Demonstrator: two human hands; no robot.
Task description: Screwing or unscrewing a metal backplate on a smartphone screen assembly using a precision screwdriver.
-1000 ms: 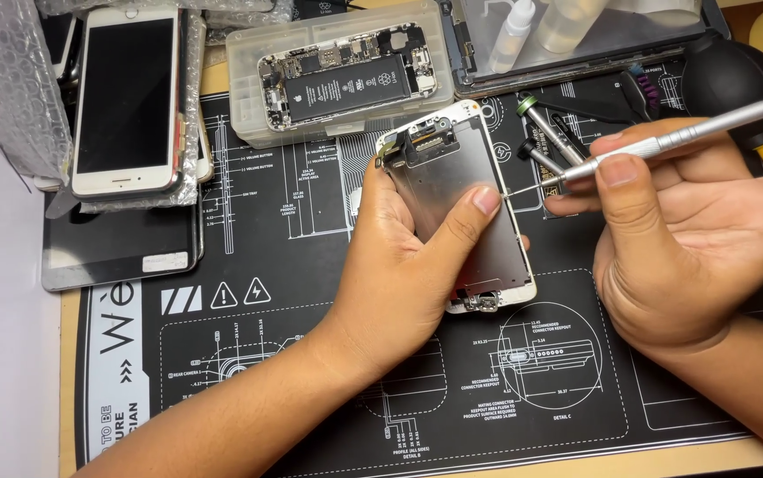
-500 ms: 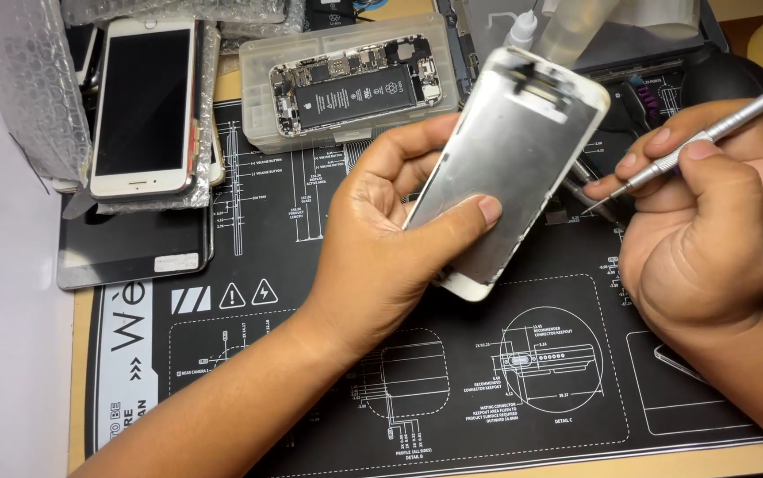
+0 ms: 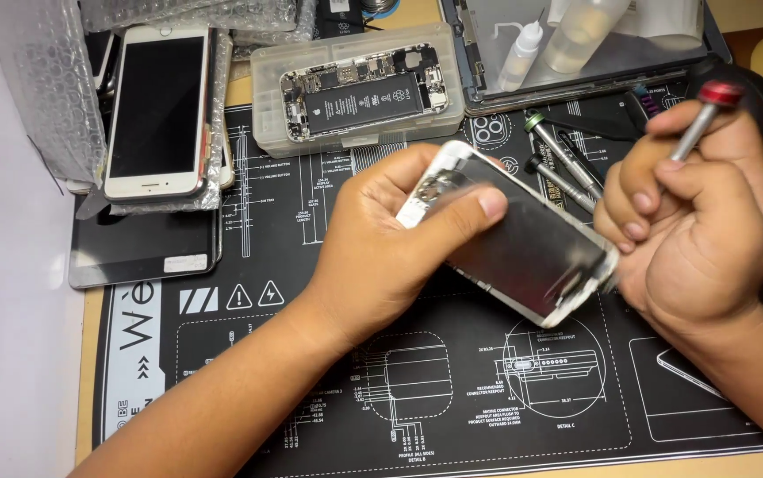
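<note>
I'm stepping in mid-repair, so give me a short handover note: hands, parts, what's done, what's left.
Left hand grips the white-framed phone screen panel, metal back plate up, tilted above the black printed work mat.
Right hand holds a slim silver screwdriver with a red cap and touches the panel's lower end.
Opened phone body lies on a clear plastic case; two spare drivers lie on the mat.
Done: panel separated from body.
Left: work on the panel, apparently; refitting.
</note>
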